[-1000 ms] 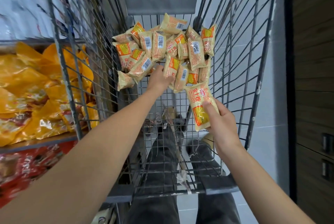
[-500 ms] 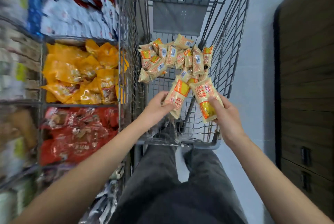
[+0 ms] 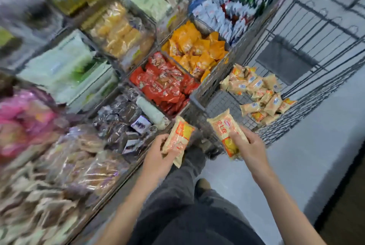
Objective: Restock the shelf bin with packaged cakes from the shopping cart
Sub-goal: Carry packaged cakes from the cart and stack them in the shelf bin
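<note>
Head view, red-lettered cake packet [image 3: 227, 130], right hand [image 3: 249, 146]

A shop aisle; wire shelf bins [image 3: 126, 78] fill the left and upper part of the frame, each heaped with one kind of wrapped snack: red packets [image 3: 164, 84] at centre, orange packets [image 3: 197, 49] above them; a wire shopping cart [image 3: 308, 78] at upper right holds packaged cakes [image 3: 258, 90]; grey floor [image 3: 308, 157] at right.

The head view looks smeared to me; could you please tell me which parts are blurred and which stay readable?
Head view: the shelf bins at left are heavily motion-blurred; the cake packs in the left hand and right hand are fairly sharp; the cart wires bow from wide-angle distortion.
</note>
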Motion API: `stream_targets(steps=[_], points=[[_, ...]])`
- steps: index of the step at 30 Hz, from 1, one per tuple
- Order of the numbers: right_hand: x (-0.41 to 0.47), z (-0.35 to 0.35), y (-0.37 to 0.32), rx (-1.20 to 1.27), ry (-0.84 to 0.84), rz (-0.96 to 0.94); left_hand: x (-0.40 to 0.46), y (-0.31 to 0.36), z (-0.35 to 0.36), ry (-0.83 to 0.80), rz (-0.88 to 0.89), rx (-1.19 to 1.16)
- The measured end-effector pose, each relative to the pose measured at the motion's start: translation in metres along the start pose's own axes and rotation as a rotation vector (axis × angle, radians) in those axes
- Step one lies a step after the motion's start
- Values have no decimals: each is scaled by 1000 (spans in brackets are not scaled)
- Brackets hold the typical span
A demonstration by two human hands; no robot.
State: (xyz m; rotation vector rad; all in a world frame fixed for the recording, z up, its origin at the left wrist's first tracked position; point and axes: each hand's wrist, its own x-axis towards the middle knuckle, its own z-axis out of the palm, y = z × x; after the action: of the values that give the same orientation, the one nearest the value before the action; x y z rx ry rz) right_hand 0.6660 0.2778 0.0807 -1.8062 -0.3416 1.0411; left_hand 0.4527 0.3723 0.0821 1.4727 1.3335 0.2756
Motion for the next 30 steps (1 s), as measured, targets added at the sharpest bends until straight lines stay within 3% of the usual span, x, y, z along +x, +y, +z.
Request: stream_targets(steps=[11, 15, 23, 30], points=[[-69, 185, -77, -237, -644, -386, -137, -66, -153, 620, -42, -530], [-108, 256, -96, -273, -841, -457, -179, -85, -206, 800, 4, -490], [-183, 390, -136, -266, -969, -600, -215, -128, -345, 1021, 21, -397], [-222, 497, -150, -273, -945, -663, -201, -150, -499, 1125, 129, -165]])
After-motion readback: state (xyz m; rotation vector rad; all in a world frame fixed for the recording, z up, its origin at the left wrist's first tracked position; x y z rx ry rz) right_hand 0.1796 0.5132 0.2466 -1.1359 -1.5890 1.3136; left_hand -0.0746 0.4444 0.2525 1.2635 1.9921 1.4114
